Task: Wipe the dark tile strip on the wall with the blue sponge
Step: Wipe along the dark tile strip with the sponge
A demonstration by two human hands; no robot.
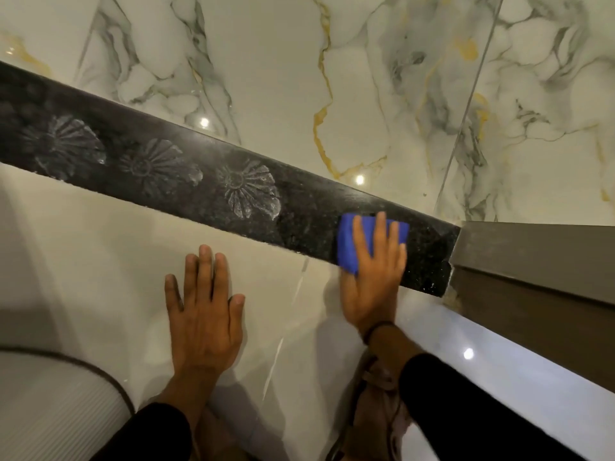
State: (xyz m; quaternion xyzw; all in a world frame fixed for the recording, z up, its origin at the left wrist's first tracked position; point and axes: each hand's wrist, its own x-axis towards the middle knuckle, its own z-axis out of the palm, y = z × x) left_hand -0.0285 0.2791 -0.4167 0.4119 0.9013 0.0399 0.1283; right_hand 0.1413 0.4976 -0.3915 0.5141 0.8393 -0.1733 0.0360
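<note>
A dark tile strip (206, 181) with embossed flower patterns runs diagonally across the wall from upper left to lower right. Near its right end, my right hand (374, 274) presses a blue sponge (347, 244) flat against the strip, fingers spread over it. The sponge's lower edge reaches the strip's bottom border. My left hand (206, 311) lies flat and open on the pale wall tile below the strip, to the left of the sponge, holding nothing.
White marble tiles (283, 78) with grey and gold veins lie above the strip. A brown frame (532, 257) meets the strip's right end, with a glossy white ledge (499, 367) beneath it. A ribbed white object (50, 404) sits at lower left.
</note>
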